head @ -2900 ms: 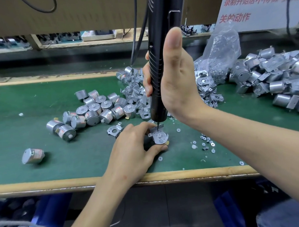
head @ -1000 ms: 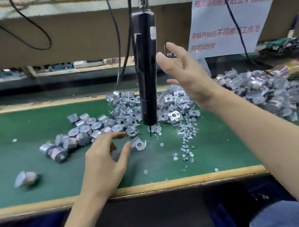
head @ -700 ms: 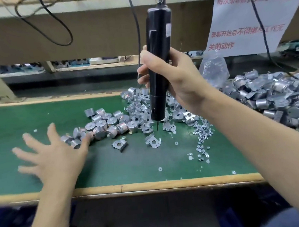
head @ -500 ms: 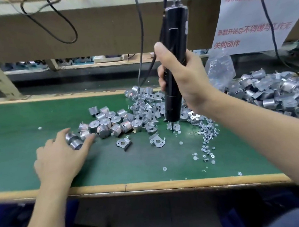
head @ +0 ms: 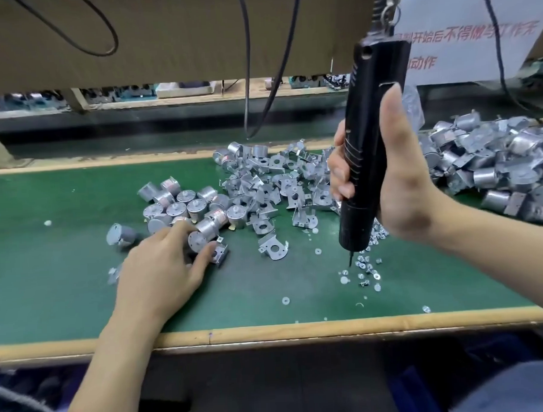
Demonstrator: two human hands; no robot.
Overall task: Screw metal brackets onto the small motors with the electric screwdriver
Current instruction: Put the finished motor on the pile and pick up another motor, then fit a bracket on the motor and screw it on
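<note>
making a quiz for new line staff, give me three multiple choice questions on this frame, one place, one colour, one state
1. The screwdriver tip hangs: A by the screws B on a motor C on a bracket
2. The mat is: A blue B green C grey
3. The right hand: A lies flat B grips the screwdriver C holds a bracket
Answers: 1 A, the bit points down at the edge of the loose screws; 2 B, the surface is green; 3 B, its fingers wrap the black barrel.

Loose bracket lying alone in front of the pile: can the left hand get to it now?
Probably yes: the loose bracket lies near the left hand with nothing over it, though that hand grips a motor.
</note>
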